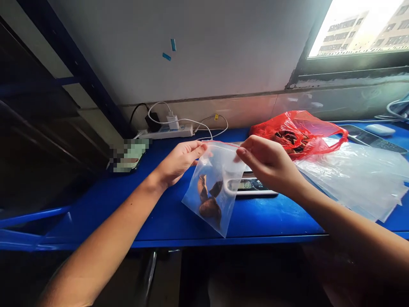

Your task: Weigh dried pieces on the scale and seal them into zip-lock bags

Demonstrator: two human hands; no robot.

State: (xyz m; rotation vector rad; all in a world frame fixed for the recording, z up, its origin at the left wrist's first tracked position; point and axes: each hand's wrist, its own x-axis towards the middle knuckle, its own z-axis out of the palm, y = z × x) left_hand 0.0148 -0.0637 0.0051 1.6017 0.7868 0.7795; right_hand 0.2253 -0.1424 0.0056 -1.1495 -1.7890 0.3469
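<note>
Between my two hands hangs a clear zip-lock bag (191, 194) with a red line along its top. Several brown, dried-looking pieces (210, 208) lie in its lower part. My left hand (180, 160) pinches the top left corner, and my right hand (263, 157) grips the top right corner. Behind the bag, partly covered by it and by my right hand, a white digital scale (271, 192) rests on the blue table; its display appears to read 0. A red plastic bag (297, 123) holding more brown pieces sits beyond my right hand.
Flat clear plastic bags (358, 175) are spread on the blue tabletop (153, 217) at right. Behind them lie a dark flat device (377, 138) and a white rounded case (380, 129). A power strip (172, 131) with cables runs along the wall. A phone-like object (128, 157), partly blurred, lies left.
</note>
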